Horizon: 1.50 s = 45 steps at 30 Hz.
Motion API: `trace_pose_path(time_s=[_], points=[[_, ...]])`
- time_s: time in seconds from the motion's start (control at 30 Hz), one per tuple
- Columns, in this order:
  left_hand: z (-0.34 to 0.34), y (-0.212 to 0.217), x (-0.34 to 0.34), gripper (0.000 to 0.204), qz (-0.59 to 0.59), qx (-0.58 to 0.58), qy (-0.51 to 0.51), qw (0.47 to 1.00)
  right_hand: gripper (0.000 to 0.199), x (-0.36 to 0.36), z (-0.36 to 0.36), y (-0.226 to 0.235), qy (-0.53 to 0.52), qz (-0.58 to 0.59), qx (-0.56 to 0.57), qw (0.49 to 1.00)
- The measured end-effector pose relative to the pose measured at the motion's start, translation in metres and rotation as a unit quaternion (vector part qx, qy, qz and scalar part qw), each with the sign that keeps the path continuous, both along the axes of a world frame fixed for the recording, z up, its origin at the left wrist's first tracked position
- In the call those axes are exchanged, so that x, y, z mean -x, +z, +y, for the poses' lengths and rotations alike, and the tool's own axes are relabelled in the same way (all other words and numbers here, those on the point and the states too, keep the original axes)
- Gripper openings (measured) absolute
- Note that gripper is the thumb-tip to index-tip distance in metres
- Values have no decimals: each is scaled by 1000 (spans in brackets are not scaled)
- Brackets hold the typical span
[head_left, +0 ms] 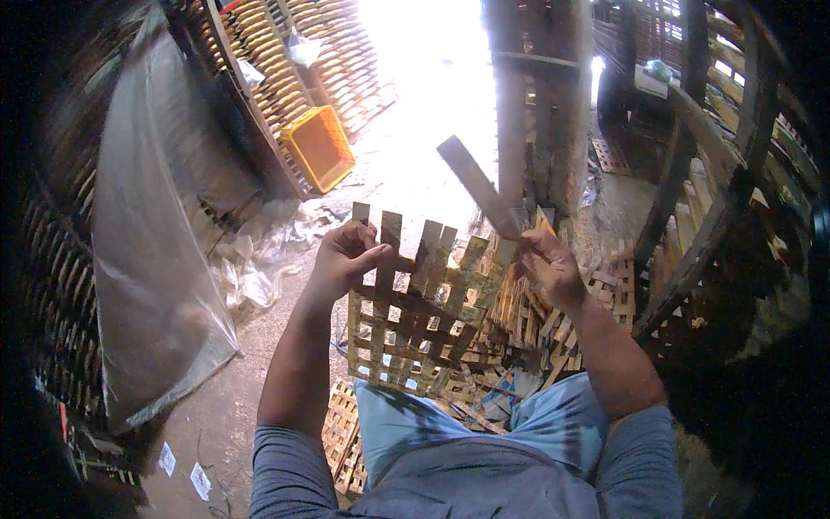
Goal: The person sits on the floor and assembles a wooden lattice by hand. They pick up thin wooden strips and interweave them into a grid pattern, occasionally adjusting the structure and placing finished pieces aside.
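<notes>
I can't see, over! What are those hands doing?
Left hand gripping woven panel, top left. Right hand at its top right, holding slanted slat. Yellow crate farther off, not blocking.

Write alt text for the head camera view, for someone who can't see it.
A person's left hand grips the upper left of a woven lattice panel, while the right hand, at its upper right, holds a flat strip slanting up and left. Beyond, a yellow basket sits beside a bright opening; a translucent plastic sheet is draped at left.
</notes>
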<state>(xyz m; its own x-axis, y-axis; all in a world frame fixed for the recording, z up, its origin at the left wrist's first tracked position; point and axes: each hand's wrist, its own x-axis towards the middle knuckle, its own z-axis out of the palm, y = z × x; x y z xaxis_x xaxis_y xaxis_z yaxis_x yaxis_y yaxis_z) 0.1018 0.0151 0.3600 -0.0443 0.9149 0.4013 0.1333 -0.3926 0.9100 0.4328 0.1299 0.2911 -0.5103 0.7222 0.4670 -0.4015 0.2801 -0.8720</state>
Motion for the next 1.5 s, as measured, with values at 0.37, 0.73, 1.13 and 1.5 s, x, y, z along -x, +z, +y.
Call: trace_pose_path(time_s=[0.37,0.73,1.13,1.5], points=[[-10,3,-9,23,40,-12,68,997,18,14,-36,14,-240,-191,-154,939],[-3,-8,-1,27,38,-66,50,996,21,17,-34,20,-221,-142,-214,941],[-4,-7,7,52,-141,-51,-78,986,37,16,-31,30,-248,-198,-307,897],[-6,2,2,41,-157,-17,-42,987,51,11,-24,50,-162,-265,-373,874]])
